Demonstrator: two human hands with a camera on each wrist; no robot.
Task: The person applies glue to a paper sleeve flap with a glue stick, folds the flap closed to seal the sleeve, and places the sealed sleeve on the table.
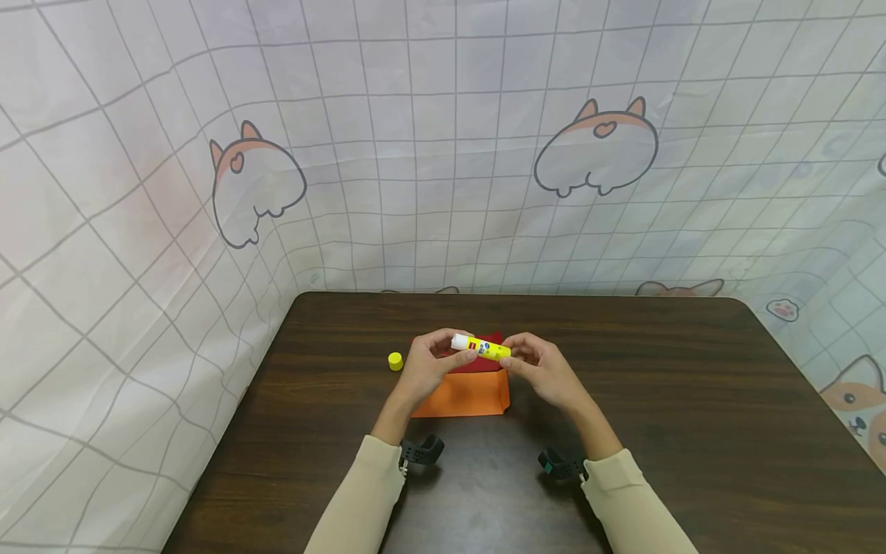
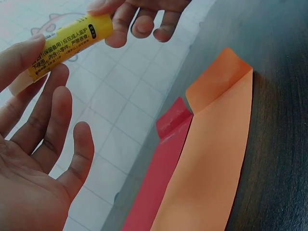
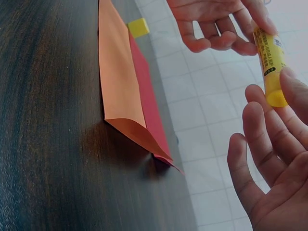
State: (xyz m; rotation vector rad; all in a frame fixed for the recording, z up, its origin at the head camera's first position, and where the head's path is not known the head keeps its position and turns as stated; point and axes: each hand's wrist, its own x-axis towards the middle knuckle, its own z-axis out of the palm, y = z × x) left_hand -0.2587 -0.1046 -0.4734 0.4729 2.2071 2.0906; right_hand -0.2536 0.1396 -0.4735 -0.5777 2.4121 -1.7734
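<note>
Both hands hold a yellow glue stick above the table, its white end toward the left. The left hand pinches it near the white end between thumb and fingers. At the yellow base, the right hand pinches it the same way. Below them lies an orange folded paper with a flap at its end, also seen in the left wrist view. Beside it, on the far side, is a red paper, partly hidden by the hands and glue stick. A yellow cap stands left of the left hand.
The dark wooden table extends around the papers. Behind it and at the sides hangs a white cloth with a grid and animal drawings. Black bands are on both wrists, below the light sleeves' cuffs.
</note>
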